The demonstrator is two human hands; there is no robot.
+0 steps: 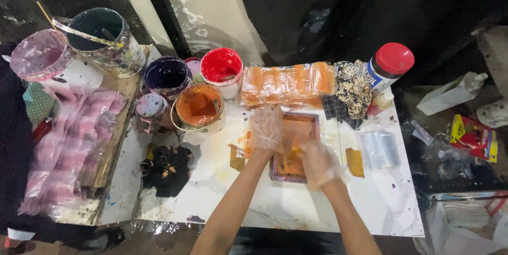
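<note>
A white work table (296,202), spattered and smeared with paint, was seen filling most of the view, set against a dark wall with a pale post behind it. Along its left edge a stack of pink-stained plastic sheets (74,138) was laid on a wooden board, apparently kept apart from the wet work. At the back, a pile of orange-printed plastic sheets (288,83) was spread flat, probably so that the ink could dry. Paint pots were grouped within arm's reach: an orange paint pot (198,107), a red paint pot (221,70), a dark purple pot (166,75), and a large dark bucket (103,38) further left. A crumpled patterned rag (352,93) and a red-capped bottle (390,67) were placed at the right rear, and a black rag (166,170) lay near the front left.

In the middle of the table a small wooden-framed printing screen (293,146), stained orange, was lying flat. It was steadied at its upper left corner by the left hand (266,128), gloved in thin clear plastic, fingers spread and pressed down rather than closed. The right hand (317,162), likewise gloved, was curled over the screen's lower part; whether something was gripped in it could not be told. A small ochre squeegee piece (354,162) was left just to the right.
</note>
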